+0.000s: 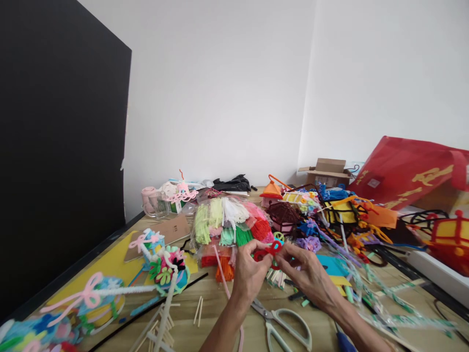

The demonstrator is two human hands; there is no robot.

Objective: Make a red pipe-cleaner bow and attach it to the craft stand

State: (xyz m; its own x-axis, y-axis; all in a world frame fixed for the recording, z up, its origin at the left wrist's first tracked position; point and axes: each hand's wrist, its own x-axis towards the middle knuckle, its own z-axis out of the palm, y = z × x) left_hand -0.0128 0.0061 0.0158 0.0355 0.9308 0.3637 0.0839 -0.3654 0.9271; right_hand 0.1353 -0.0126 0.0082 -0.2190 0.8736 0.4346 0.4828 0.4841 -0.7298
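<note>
**Tight pinch on a red chenille stem loop (269, 252), right above the tabletop (183, 332)**

Both hands up in the thick of the craft pile. Left hand (249, 276) on one side of the loop, right hand (309, 278) on the other, with the fingers (287, 256) of each pressed together and clamped on the red fuzz. Loop sitting between the two pinches, just in front of a clear bag of bundled chenille stems (227, 230). Loose pink chenille stem (225, 274) close beside the left wrist, white-handled scissors (282, 327) lying on the wood below the hands.

Tip from here: keep each pinch right up near the bend, and roll the stem gently instead of yanking it. Easy to miss kinks under the fuzz, so probably worth eyeing the shape after every small adjustment. Watch the stem ends too, easy snag on the bag.
</note>
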